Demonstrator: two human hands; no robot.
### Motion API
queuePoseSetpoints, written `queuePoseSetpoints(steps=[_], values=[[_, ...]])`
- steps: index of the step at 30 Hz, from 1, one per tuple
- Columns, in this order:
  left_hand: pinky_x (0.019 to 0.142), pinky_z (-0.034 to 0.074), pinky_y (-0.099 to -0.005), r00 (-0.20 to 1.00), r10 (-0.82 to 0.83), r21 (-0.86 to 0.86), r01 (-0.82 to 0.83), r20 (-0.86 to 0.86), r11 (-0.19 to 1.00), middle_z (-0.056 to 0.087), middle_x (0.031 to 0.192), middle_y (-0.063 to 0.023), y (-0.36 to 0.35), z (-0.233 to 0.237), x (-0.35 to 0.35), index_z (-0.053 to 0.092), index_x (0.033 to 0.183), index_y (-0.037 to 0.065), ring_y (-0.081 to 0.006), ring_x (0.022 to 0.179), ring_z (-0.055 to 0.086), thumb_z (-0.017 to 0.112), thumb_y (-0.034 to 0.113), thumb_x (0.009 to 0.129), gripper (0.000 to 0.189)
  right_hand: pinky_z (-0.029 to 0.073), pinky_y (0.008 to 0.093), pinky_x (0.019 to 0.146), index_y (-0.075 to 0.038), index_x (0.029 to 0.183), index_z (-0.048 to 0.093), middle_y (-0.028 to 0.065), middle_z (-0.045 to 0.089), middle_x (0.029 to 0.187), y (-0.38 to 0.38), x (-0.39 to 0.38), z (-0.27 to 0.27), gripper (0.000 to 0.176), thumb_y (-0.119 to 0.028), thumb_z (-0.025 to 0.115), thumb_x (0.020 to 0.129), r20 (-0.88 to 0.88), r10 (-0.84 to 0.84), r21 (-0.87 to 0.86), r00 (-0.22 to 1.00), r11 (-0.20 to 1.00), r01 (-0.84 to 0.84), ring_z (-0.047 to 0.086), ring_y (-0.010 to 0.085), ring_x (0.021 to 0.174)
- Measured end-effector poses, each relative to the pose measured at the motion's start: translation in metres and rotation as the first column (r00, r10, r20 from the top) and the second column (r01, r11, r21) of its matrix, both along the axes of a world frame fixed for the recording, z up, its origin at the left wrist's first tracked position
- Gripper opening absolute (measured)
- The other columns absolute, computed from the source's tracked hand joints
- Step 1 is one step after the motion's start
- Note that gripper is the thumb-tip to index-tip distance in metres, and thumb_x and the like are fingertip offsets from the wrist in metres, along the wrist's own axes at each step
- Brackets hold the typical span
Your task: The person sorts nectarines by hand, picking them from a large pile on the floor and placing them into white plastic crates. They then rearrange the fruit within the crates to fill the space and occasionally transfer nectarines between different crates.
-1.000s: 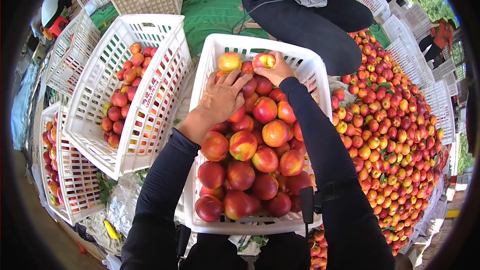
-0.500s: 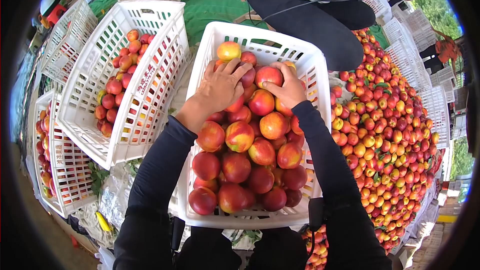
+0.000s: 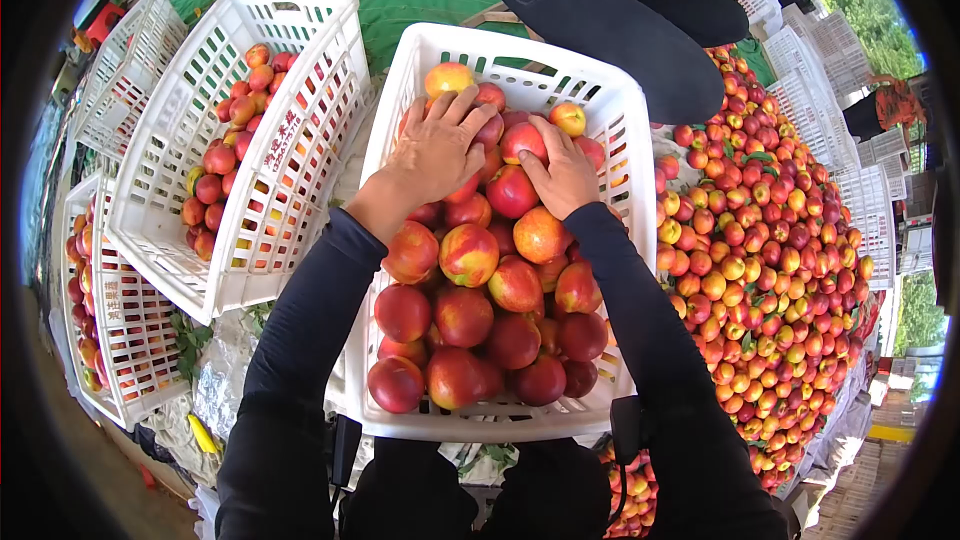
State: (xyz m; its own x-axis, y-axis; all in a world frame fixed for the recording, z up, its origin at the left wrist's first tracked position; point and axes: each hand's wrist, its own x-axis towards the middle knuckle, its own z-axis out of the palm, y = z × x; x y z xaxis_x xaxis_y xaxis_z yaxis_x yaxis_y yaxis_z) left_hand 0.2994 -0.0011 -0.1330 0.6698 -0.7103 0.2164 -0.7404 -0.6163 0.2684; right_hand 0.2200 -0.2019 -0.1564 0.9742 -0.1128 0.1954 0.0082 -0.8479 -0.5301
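Observation:
In front of me stands a white plastic crate (image 3: 640,240) with a heap of red and yellow nectarines (image 3: 469,255) inside. My left hand (image 3: 432,155) rests on fruit at the crate's far left, palm down with fingers spread, its fingertips touching a dark red nectarine (image 3: 487,132). Over to the right, my right hand (image 3: 562,172) lies on the heap with its fingers stretched forward, against a red nectarine (image 3: 522,142) partly covered by it. Both palms hide the fruit beneath them.
To the left, a tilted white crate (image 3: 130,210) holds nectarines, with another crate (image 3: 140,340) below it. A large pile of loose nectarines (image 3: 770,270) lies on the right. A person's dark-trousered leg (image 3: 620,40) is just beyond my crate. Stacked crates (image 3: 815,120) stand farther right.
The crate appears slightly higher in view. My right hand's fingers have straightened from a curled grip around a nectarine and lie flatter over the fruit. My left hand stays in nearly the same place.

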Motion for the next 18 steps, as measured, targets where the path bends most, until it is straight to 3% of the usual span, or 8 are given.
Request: queuePoseSetpoints(steps=[3,6,9,12,13,15,17,18], values=[[0.110,0.029,-0.0551,0.994,-0.044,-0.072,0.051,0.099,0.996,0.043,0.143,-0.0158,-0.019,-0.005,-0.004,0.040,0.143,0.016,-0.0374,0.135,0.036,0.055,0.035,0.089,0.059,0.040,0.0433,0.101,-0.015,0.137,0.047,0.0121,0.054,0.136,-0.001,0.008,-0.004,0.050,-0.041,0.049,0.094,-0.073,-0.069,-0.093,0.995,0.994,0.062,0.053,0.0340,0.120],[0.108,0.030,-0.0577,0.991,-0.046,0.176,0.024,0.122,0.984,0.042,0.145,-0.0128,-0.034,-0.010,-0.022,0.034,0.149,0.018,-0.0415,0.139,0.026,0.053,0.061,0.087,0.077,0.039,0.0392,0.103,-0.011,0.137,0.048,0.0135,0.053,0.137,-0.018,0.011,-0.011,0.049,-0.041,0.037,0.100,-0.091,0.070,0.317,0.993,0.948,-0.038,0.051,0.0311,0.125],[0.108,0.030,-0.0571,0.992,-0.063,0.180,0.042,0.107,0.983,0.044,0.143,-0.0118,-0.032,-0.005,-0.023,0.034,0.149,0.019,-0.0396,0.140,0.025,0.054,0.058,0.088,0.075,0.036,0.0383,0.106,-0.007,0.140,0.044,0.0155,0.052,0.137,-0.027,0.000,-0.003,0.053,-0.041,0.035,0.101,-0.106,0.107,0.418,0.989,0.907,-0.053,0.048,0.0313,0.128],[0.108,0.031,-0.0566,0.990,-0.046,0.145,0.027,0.132,0.989,0.044,0.143,-0.0114,-0.032,-0.007,-0.027,0.034,0.149,0.020,-0.0396,0.140,0.026,0.056,0.055,0.088,0.074,0.025,0.0467,0.112,-0.008,0.143,0.041,0.0171,0.043,0.144,-0.023,-0.054,0.029,0.050,-0.035,0.037,0.101,0.023,-0.004,0.011,1.000,1.000,0.003,0.035,0.0341,0.137],[0.108,0.031,-0.0566,0.991,-0.040,0.144,0.021,0.129,0.989,0.044,0.143,-0.0114,-0.032,-0.007,-0.027,0.034,0.149,0.020,-0.0396,0.140,0.026,0.056,0.055,0.088,0.074,0.025,0.0481,0.112,-0.007,0.142,0.041,0.0184,0.041,0.146,-0.016,-0.076,0.046,0.051,-0.034,0.040,0.099,0.038,-0.048,-0.095,0.998,0.994,0.051,0.035,0.0356,0.136],[0.108,0.030,-0.0562,0.994,-0.029,0.174,0.010,0.109,0.985,0.043,0.144,-0.0108,-0.032,-0.006,-0.027,0.033,0.150,0.021,-0.0393,0.140,0.026,0.057,0.053,0.088,0.073,0.024,0.0486,0.113,-0.006,0.143,0.039,0.0185,0.040,0.147,0.001,-0.117,0.022,0.055,-0.034,0.045,0.096,0.035,-0.049,-0.318,0.998,0.946,0.058,0.035,0.0351,0.136],[0.108,0.030,-0.0564,0.994,-0.047,0.186,0.027,0.104,0.982,0.043,0.144,-0.0103,-0.032,-0.006,-0.026,0.033,0.150,0.022,-0.0387,0.140,0.026,0.058,0.052,0.088,0.073,0.022,0.0483,0.114,-0.006,0.145,0.035,0.0200,0.037,0.148,0.029,-0.125,0.023,0.060,-0.034,0.049,0.094,-0.032,0.020,-0.309,0.999,0.951,-0.029,0.034,0.0361,0.136],[0.108,0.030,-0.0563,0.991,-0.043,0.145,0.025,0.123,0.989,0.043,0.144,-0.0096,-0.032,-0.008,-0.027,0.034,0.149,0.022,-0.0378,0.140,0.026,0.058,0.051,0.087,0.073,0.021,0.0482,0.114,-0.005,0.147,0.032,0.0218,0.036,0.148,0.034,-0.125,0.024,0.063,-0.034,0.051,0.093,-0.047,0.007,-0.203,0.999,0.979,-0.016,0.033,0.0368,0.137]])
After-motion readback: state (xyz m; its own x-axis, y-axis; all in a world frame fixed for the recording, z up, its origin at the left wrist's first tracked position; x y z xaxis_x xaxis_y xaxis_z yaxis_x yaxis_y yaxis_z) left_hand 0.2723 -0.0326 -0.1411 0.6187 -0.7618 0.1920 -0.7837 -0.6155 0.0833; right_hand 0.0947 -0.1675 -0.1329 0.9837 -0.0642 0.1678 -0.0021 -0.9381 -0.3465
